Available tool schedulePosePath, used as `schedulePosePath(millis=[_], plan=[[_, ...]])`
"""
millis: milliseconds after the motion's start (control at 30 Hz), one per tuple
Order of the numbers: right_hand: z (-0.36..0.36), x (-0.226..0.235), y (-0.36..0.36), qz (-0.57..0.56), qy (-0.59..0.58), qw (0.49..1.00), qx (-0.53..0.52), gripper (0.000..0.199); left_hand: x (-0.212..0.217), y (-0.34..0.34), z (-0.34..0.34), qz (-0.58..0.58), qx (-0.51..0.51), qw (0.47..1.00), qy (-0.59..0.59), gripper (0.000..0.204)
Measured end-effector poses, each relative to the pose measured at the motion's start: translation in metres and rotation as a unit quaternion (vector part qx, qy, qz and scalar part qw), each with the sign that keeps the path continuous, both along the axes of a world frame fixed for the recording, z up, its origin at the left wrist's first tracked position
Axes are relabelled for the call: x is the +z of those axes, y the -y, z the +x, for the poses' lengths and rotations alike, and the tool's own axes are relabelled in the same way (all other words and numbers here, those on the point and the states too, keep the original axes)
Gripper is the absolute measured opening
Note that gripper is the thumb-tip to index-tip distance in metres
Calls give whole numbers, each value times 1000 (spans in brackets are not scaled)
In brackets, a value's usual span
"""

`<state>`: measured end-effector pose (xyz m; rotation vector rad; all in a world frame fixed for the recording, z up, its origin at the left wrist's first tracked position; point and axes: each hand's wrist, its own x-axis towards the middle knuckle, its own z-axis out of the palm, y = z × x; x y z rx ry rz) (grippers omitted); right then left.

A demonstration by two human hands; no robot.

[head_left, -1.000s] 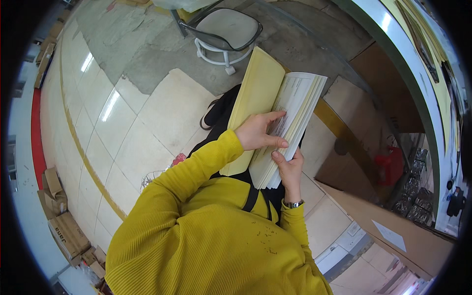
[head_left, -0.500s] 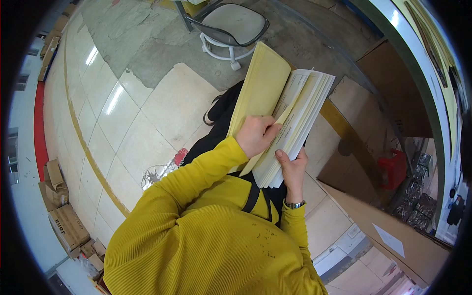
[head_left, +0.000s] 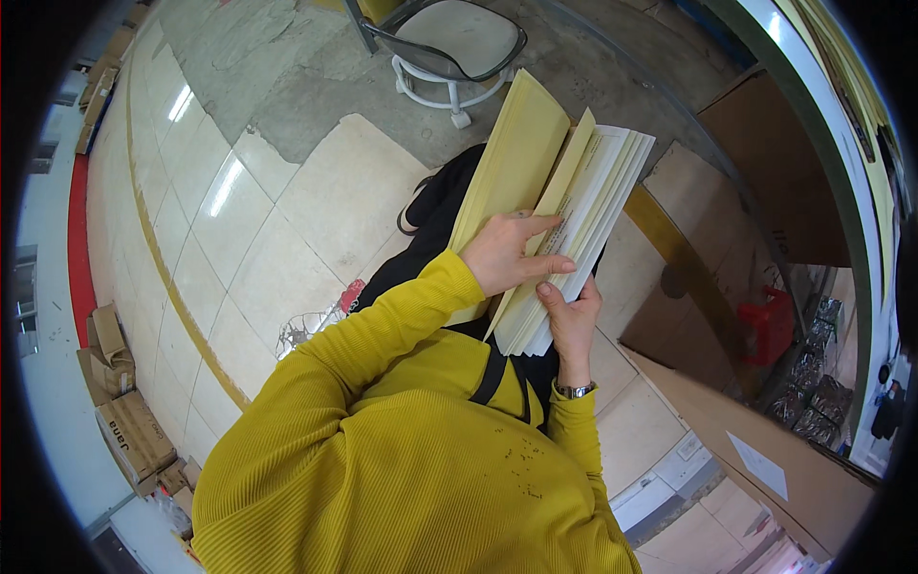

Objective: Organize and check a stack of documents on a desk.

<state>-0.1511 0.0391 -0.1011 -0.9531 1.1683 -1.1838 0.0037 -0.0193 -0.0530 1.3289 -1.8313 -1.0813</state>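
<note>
A thick stack of yellow and white printed sheets (head_left: 598, 201) lies opened over my lap, fanned along its right edge. Its yellow left part (head_left: 512, 143) leans away, and one narrow yellow sheet stands partly lifted in the middle. Across the sheets reaches my left hand (head_left: 512, 251), open, with index finger and thumb spread apart on the printed white page; its other fingers are partly hidden. At the lower right edge, my right hand (head_left: 571, 320) grips the stack, thumb on top and fingers underneath. A metal watch (head_left: 574, 390) circles the right wrist.
Beyond the stack stands a grey chair (head_left: 459, 43) on a white wheeled base. To the right are a large cardboard box (head_left: 708, 411), a red plastic container (head_left: 765, 325) and a curved-looking table edge (head_left: 822, 153). Cardboard boxes (head_left: 134, 435) line the left wall.
My left hand has loosened from a pinch on a yellow sheet and spread its fingers over the white page. That sheet now stands more upright, turned leftward. The right hand keeps its grip.
</note>
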Motion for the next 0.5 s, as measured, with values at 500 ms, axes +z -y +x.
schedulePosePath(millis=[500], plan=[[0, 0, 1, -1, -13, 1000, -1, 45, 1, 7, 8, 98, -15, 994, -47, 51]])
